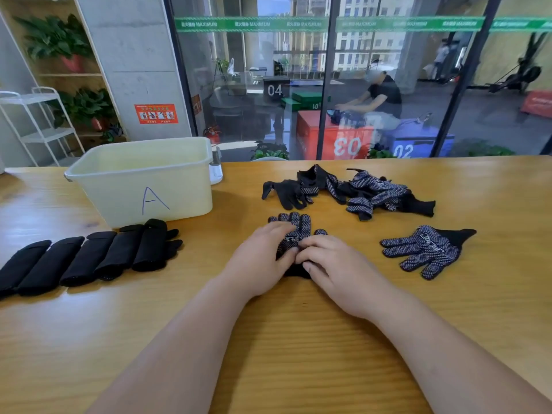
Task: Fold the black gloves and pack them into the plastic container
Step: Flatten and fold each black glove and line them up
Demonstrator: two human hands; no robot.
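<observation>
The dotted glove [298, 224] is lying lengthwise toward the desk's [298, 339] far edge. The left fingers [279, 230] are pressing it flat, the right fingers [312, 243] pinching it.

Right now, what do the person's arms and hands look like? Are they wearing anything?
The left hand and right hand are bare: no gloves, rings or watch that I can see. The left arm and right arm are bare too, with no sleeves showing up to the bottom edge of the picture.
</observation>
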